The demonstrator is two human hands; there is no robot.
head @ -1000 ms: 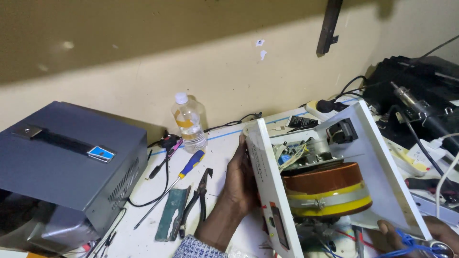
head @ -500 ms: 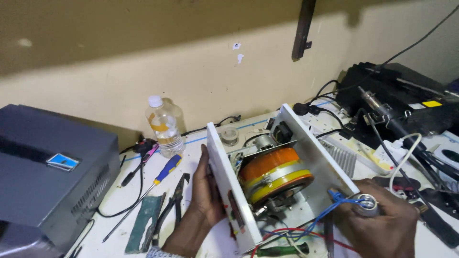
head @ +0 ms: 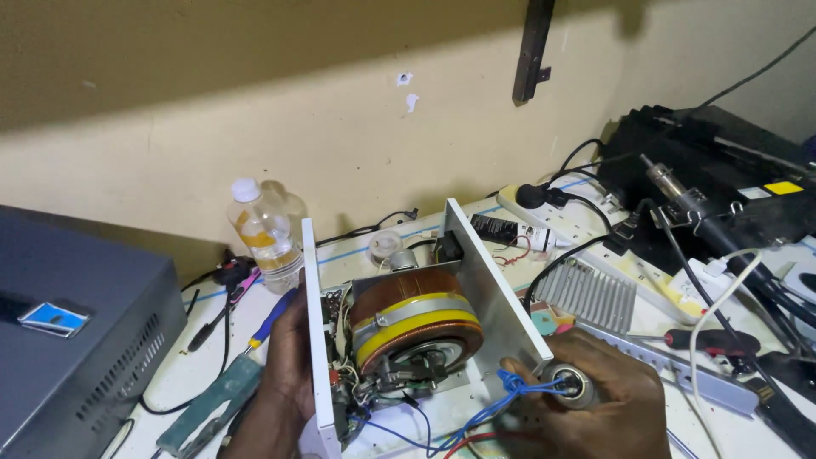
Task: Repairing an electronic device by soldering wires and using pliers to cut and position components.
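**Open chassis turned on the bench, both hands engaged**

Grey metal cabinet (head: pixel 76 340) sitting at the left edge of the white workbench (head: pixel 595 229), now cut off by the frame; a second ago it was filling much more of the view, so the head has been swinging right. Black equipment case (head: pixel 705 170) is now lying fully in view at far right.

White open chassis (head: pixel 489 280) is standing on the bench between the two hands, its open side facing the camera more squarely than half a second ago. The copper-wound toroidal coil (head: pixel 416 319) with its yellow band is sitting inside, well exposed. Judgement: the unit has been turned to bring its wiring within reach.

Left hand (head: pixel 285 374) is pressing flat against the outside of the chassis's left wall, fingers spread, bracing rather than clasping. Right hand (head: pixel 595 399) is lying low at the front right corner, fingers closed around a small round metal part (head: pixel 568 384), from which blue wires (head: pixel 476 408) are running back into the chassis.

Clear plastic bottle (head: pixel 263 234) is standing behind the left wall; blue-handled screwdriver (head: pixel 270 321) is lying just beside the left hand.
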